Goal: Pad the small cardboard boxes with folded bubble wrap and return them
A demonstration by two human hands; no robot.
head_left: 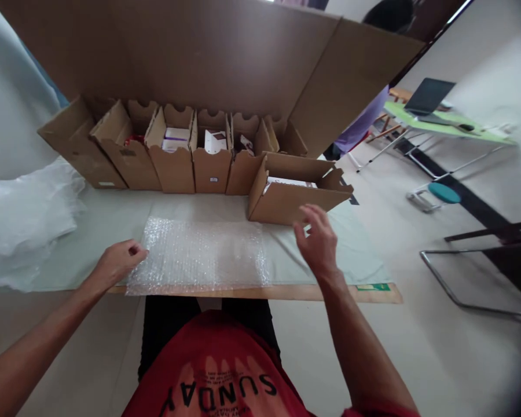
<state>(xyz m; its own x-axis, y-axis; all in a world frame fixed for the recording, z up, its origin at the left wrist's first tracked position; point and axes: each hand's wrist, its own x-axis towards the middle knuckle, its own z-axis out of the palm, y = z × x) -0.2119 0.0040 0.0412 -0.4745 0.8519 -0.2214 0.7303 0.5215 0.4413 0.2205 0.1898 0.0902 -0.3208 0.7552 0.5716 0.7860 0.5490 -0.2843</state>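
A clear sheet of bubble wrap (204, 255) lies flat on the cloth-covered table, its near side hanging slightly over the front edge. My left hand (120, 259) is closed, its fingertips pinching the sheet's left edge. Off to the right, my right hand (318, 238) hovers with curled fingers held apart and nothing between them. Just beyond it stands an open cardboard box (282, 200) turned sideways, with white printed packs (292, 182) inside.
Several narrow cardboard bins (215, 171) with small packs stand along the back, before a tall cardboard panel (191, 52). More bubble wrap (26, 214) is heaped at left. A green table (447, 124) with a laptop (429, 97), a stool (444, 193) and a chair (510, 263) are at right.
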